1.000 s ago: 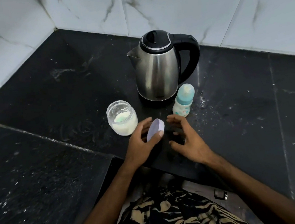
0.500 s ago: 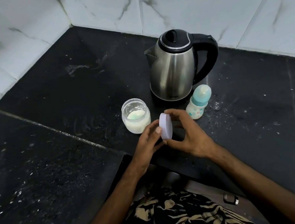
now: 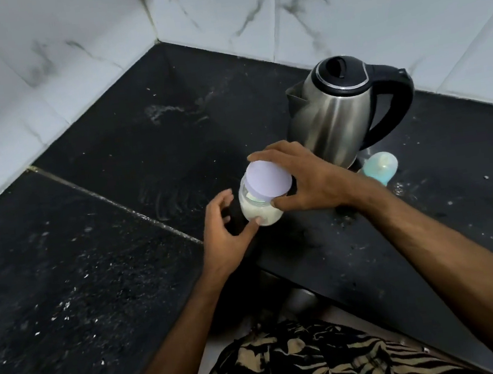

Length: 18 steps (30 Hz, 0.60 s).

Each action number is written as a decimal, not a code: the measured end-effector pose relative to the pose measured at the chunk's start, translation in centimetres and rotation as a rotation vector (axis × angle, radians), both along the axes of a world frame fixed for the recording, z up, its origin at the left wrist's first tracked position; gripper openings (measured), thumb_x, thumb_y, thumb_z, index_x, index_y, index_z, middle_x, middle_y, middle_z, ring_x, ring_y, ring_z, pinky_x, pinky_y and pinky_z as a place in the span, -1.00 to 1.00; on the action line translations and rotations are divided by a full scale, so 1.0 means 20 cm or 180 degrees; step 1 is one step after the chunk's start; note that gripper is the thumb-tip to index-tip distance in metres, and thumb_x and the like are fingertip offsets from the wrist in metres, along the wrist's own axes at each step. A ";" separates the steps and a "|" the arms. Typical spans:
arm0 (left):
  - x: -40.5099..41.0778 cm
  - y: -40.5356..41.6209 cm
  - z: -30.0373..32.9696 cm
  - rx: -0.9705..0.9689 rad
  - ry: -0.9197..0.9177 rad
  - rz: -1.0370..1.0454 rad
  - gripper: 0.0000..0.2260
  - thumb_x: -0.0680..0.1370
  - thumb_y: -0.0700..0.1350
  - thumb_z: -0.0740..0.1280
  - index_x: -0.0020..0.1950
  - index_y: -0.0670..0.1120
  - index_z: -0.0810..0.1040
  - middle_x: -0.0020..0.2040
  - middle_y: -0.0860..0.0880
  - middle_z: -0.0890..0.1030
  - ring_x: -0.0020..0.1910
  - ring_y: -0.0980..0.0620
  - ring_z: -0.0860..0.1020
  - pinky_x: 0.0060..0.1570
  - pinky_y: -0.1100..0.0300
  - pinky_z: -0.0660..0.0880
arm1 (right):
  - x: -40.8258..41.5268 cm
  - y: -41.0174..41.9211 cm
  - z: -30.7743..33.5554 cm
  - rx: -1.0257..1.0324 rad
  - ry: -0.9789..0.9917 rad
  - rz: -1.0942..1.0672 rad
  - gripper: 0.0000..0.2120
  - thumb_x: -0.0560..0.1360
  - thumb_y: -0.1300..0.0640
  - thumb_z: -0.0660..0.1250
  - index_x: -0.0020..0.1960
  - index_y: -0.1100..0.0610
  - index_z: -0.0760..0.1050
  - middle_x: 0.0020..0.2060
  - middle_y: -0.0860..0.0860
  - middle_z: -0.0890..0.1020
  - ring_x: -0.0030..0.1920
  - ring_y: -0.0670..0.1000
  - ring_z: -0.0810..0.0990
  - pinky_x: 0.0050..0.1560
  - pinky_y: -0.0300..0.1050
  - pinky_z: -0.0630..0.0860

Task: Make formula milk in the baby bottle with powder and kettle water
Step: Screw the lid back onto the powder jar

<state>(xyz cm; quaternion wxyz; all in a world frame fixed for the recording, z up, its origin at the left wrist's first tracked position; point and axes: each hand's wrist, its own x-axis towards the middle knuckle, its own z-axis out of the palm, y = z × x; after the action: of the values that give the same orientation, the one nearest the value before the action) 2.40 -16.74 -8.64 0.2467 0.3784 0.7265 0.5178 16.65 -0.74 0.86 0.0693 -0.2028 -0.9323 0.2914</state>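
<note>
The person's left hand (image 3: 224,235) and right hand (image 3: 309,179) are both bare, with no rings, watch or bracelet showing on fingers or wrists. Both forearms are bare too, uncovered right down to the lower edge of the view, so no sleeve shows. Low in the middle lies a black fabric garment printed with tan, leaf-like fronds (image 3: 305,361); whether it is a shirt or shorts cannot be told

A black stone tabletop (image 3: 124,262), flecked with white specks, is set in a tiled corner. A steel kettle (image 3: 333,121) is carried near the back; a jar (image 3: 260,213) and baby bottle (image 3: 380,168) are placed before the kettle.
</note>
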 end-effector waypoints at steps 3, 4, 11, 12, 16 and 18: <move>-0.01 0.05 0.03 -0.0058 -0.0046 -0.0404 -0.13 0.32 0.11 0.55 0.53 0.02 0.23 0.48 0.07 0.34 0.44 0.16 0.35 0.33 0.24 0.38 | -0.07 0.00 -0.03 0.0045 -0.0166 0.0067 -0.20 0.35 0.02 0.48 0.52 -0.11 0.23 0.35 -0.04 0.37 0.33 0.05 0.31 0.37 0.17 0.34; -0.01 0.07 0.04 -0.0055 -0.0092 -0.0479 -0.10 0.30 0.13 0.56 0.54 0.02 0.20 0.49 0.08 0.32 0.45 0.16 0.34 0.35 0.22 0.38 | -0.08 0.00 -0.03 0.0032 -0.0210 0.0080 -0.19 0.35 0.01 0.47 0.52 -0.11 0.22 0.36 -0.04 0.37 0.33 0.05 0.31 0.37 0.18 0.33; 0.02 0.15 0.06 0.0022 -0.0269 -0.0556 -0.21 0.34 -0.16 0.62 0.42 0.10 0.26 0.27 0.30 0.40 0.22 0.53 0.38 0.08 0.59 0.37 | -0.10 0.01 -0.06 -0.0111 -0.0349 -0.0004 -0.15 0.32 -0.02 0.46 0.54 -0.11 0.18 0.37 -0.02 0.37 0.34 0.08 0.30 0.38 0.18 0.31; 0.02 0.15 0.06 0.0025 -0.0262 -0.0539 -0.22 0.34 -0.18 0.61 0.41 0.09 0.26 0.25 0.32 0.40 0.20 0.57 0.38 0.06 0.61 0.36 | -0.10 0.00 -0.06 -0.0113 -0.0351 -0.0024 -0.15 0.33 -0.01 0.48 0.54 -0.11 0.17 0.37 -0.02 0.37 0.34 0.08 0.30 0.38 0.18 0.31; 0.01 0.16 0.05 0.0054 -0.0245 -0.0534 -0.24 0.34 -0.22 0.60 0.40 0.06 0.27 0.26 0.23 0.42 0.18 0.56 0.39 0.07 0.59 0.37 | -0.09 -0.01 -0.08 -0.0067 -0.0269 -0.0100 -0.12 0.33 -0.01 0.52 0.54 -0.12 0.15 0.38 -0.01 0.36 0.31 0.06 0.31 0.35 0.16 0.35; 0.00 0.16 0.04 0.0060 -0.0250 -0.0538 -0.23 0.34 -0.22 0.60 0.43 0.01 0.28 0.31 0.14 0.43 0.20 0.49 0.41 0.09 0.56 0.38 | -0.08 -0.02 -0.09 -0.0037 -0.0209 -0.0144 -0.11 0.33 -0.02 0.53 0.54 -0.11 0.15 0.38 -0.01 0.36 0.30 0.05 0.31 0.34 0.15 0.37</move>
<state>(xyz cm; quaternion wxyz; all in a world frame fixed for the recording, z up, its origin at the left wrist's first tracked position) 2.47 -13.58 -7.82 0.3143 0.4201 0.6768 0.5164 15.05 -1.05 -0.96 0.0441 -0.2338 -0.9275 0.2884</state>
